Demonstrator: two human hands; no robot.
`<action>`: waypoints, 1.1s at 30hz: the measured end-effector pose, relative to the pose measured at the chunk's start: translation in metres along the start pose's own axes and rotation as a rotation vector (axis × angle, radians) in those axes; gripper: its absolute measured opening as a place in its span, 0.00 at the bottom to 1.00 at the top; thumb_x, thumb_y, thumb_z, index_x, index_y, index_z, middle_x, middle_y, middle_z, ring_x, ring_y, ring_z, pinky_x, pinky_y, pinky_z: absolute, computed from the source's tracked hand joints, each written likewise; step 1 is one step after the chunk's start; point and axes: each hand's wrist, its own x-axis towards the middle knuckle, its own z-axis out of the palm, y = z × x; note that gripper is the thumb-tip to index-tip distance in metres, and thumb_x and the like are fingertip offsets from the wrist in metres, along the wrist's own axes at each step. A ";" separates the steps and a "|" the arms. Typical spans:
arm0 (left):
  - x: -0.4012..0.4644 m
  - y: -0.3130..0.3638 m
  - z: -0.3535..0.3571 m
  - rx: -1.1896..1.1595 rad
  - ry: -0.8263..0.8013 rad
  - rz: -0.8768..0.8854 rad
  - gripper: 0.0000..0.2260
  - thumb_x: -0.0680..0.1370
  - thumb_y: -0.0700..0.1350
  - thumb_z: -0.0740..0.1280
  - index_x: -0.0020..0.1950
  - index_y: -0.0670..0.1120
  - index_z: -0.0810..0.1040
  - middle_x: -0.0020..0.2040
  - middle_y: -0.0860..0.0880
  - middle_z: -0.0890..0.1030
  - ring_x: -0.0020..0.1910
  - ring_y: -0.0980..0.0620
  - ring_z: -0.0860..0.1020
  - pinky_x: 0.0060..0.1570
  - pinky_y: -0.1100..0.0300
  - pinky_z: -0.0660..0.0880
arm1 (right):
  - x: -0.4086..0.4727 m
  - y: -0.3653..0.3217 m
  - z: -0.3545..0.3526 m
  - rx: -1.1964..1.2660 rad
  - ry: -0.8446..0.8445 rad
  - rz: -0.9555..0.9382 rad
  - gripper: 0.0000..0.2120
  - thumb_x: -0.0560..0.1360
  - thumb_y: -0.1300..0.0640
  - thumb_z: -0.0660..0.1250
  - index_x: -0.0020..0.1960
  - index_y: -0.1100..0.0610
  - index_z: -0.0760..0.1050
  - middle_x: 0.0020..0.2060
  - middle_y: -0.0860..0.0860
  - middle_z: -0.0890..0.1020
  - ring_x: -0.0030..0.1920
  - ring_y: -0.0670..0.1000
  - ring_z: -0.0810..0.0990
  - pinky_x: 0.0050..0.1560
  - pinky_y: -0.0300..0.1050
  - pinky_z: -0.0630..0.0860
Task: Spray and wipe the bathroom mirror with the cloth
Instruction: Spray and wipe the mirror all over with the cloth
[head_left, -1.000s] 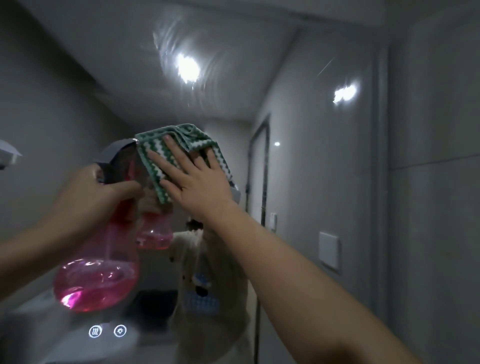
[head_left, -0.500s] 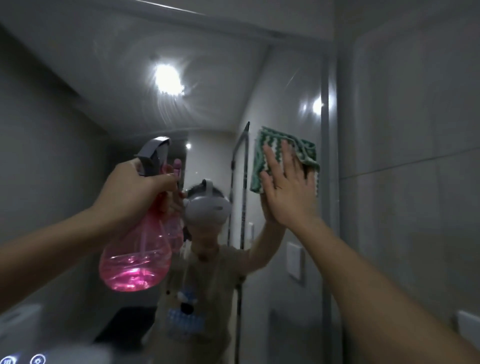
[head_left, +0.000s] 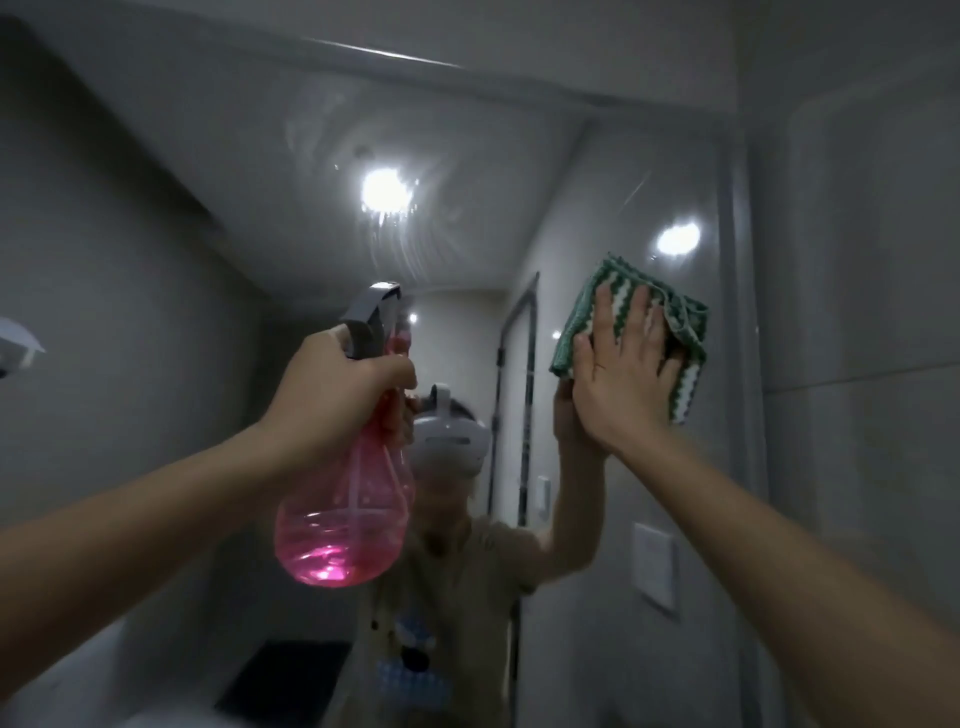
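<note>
While the right hand (head_left: 621, 376) lay flat with straight fingers on the folded green-and-white zigzag-striped cloth (head_left: 631, 332), pressing it to the glass of the large wall-mounted bathroom mirror (head_left: 597, 208), probably so the whole palm could drive the wipe, the left hand (head_left: 332, 400) was clamped round the neck of the translucent pink plastic spray bottle with a grey trigger head (head_left: 348, 493). That bottle hung just left of the wiping hand, seemingly ready for another squirt. Above both hands the mirror showed wet arcs and streaks.
</note>
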 end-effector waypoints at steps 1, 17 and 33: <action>0.001 0.002 -0.008 0.006 -0.005 0.020 0.05 0.71 0.28 0.65 0.44 0.36 0.73 0.31 0.35 0.74 0.20 0.49 0.71 0.20 0.61 0.69 | 0.004 -0.016 0.001 0.000 0.007 -0.020 0.27 0.83 0.45 0.42 0.77 0.45 0.34 0.76 0.52 0.35 0.76 0.54 0.35 0.72 0.61 0.37; 0.009 0.005 -0.133 0.111 0.163 0.082 0.06 0.72 0.29 0.64 0.46 0.37 0.75 0.19 0.50 0.71 0.19 0.52 0.68 0.21 0.63 0.68 | -0.014 -0.239 0.042 0.039 -0.124 -0.455 0.26 0.83 0.47 0.42 0.77 0.47 0.34 0.76 0.52 0.33 0.77 0.55 0.39 0.72 0.60 0.35; 0.026 0.007 -0.012 0.007 0.039 0.043 0.05 0.73 0.27 0.60 0.41 0.34 0.72 0.17 0.46 0.71 0.14 0.55 0.69 0.16 0.68 0.66 | 0.065 -0.095 -0.007 -0.032 -0.010 -0.447 0.25 0.82 0.42 0.42 0.77 0.40 0.38 0.77 0.47 0.38 0.77 0.53 0.44 0.73 0.57 0.37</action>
